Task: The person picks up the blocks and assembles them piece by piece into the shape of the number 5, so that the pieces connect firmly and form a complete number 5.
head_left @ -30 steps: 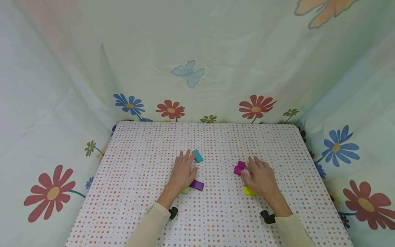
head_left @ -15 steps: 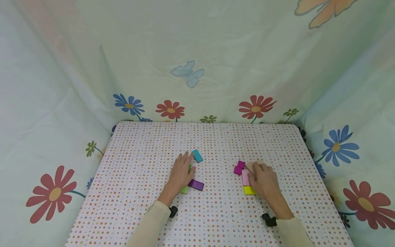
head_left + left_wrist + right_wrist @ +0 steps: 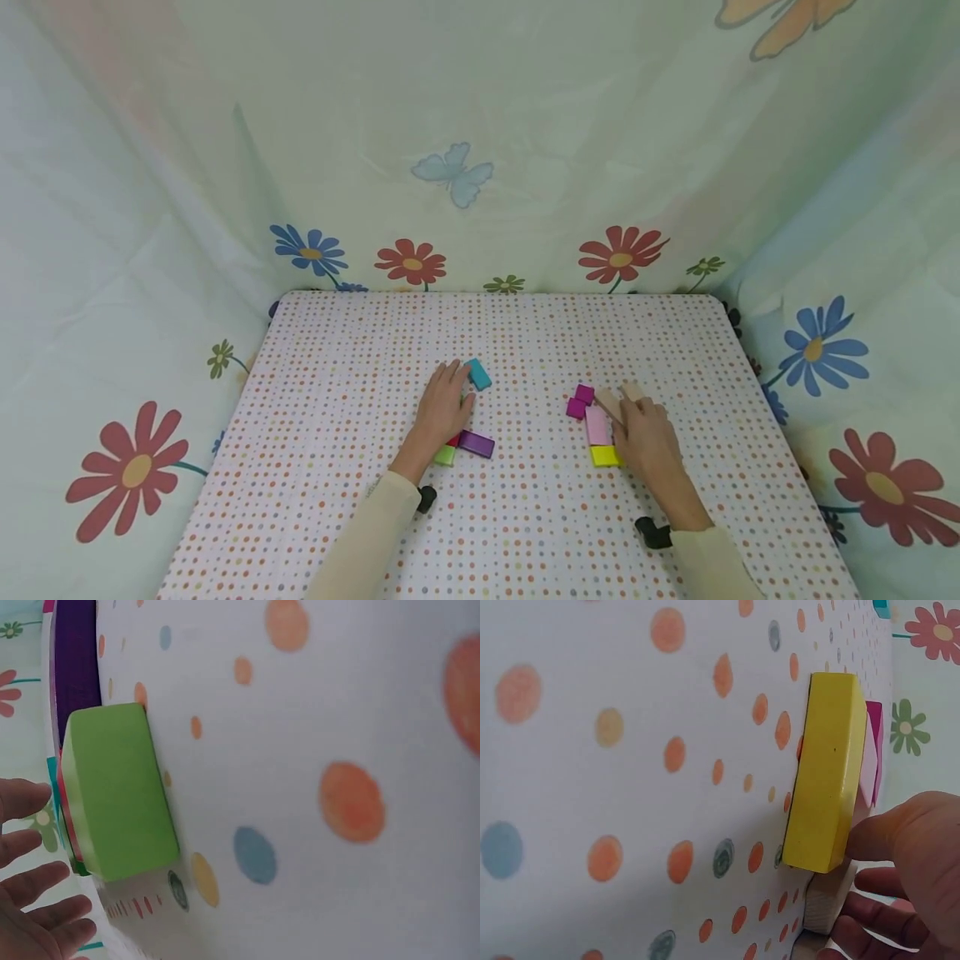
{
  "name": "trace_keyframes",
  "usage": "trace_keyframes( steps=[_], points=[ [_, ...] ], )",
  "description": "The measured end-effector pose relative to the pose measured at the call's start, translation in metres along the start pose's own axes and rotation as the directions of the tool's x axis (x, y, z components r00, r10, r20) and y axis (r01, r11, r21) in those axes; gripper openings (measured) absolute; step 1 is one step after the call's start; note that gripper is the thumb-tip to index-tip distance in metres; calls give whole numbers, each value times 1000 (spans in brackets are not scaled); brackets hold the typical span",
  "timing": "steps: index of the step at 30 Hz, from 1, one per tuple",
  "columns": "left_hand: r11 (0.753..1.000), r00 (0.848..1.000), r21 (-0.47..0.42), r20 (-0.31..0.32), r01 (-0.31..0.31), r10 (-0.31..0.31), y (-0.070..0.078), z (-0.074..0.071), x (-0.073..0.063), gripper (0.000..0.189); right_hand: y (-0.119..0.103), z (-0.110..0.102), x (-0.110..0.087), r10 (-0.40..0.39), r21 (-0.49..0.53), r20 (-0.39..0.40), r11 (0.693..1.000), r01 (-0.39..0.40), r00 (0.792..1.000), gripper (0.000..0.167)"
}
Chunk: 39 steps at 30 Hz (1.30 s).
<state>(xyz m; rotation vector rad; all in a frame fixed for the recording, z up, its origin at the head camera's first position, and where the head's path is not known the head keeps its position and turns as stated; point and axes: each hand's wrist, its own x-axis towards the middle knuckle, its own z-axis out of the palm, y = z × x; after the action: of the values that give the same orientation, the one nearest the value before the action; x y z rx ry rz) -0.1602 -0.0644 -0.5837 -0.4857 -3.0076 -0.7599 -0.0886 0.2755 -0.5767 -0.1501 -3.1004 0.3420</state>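
Note:
My left hand (image 3: pixel 438 408) spreads over a small group of blocks, its fingers fairly straight. Beneath and beside it show a lime green block (image 3: pixel 445 456), a sliver of red block (image 3: pixel 453 440) and a purple block (image 3: pixel 477 444). By its fingertips lies a teal block (image 3: pixel 480 374). My right hand (image 3: pixel 648 442) rests low with loosely bent fingers beside two bare wooden blocks (image 3: pixel 608 406). Its thumb (image 3: pixel 877 832) is against or very near the yellow block (image 3: pixel 825 772). A pink block (image 3: pixel 597 426) and two magenta cubes (image 3: pixel 581 400) lie left of it.
The blocks lie on a white table (image 3: pixel 525 533) with coloured dots. Behind it hangs a pale curtain (image 3: pixel 555 150) with flowers and butterflies. Black wrist cameras (image 3: pixel 652 533) sit under both forearms.
My right hand has drawn slightly right and back, uncovering more of the pink block and the wooden blocks. My left hand has shifted slightly, and the red block shows now.

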Motion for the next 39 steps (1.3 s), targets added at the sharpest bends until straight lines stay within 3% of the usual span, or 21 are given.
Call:
trace_keyframes(
  steps=[10,19,24,33,39],
  points=[
    [999,999,10,-16,34,-34,-3,8,10,49,-1,4,4,25,-17,1,1000,-25,1000,41],
    [995,998,74,17,65,-66,3,6,24,57,0,-5,2,69,19,72,997,-71,995,49],
    [994,997,73,11,77,-78,3,6,23,54,1,-2,0,81,41,77,996,-84,994,50],
    [997,999,67,18,43,-45,1,7,19,53,-1,0,0,107,54,71,992,-111,992,52],
    [998,999,64,29,18,-19,1,7,17,54,-4,-6,-2,85,48,37,995,-87,996,53]
  ],
)
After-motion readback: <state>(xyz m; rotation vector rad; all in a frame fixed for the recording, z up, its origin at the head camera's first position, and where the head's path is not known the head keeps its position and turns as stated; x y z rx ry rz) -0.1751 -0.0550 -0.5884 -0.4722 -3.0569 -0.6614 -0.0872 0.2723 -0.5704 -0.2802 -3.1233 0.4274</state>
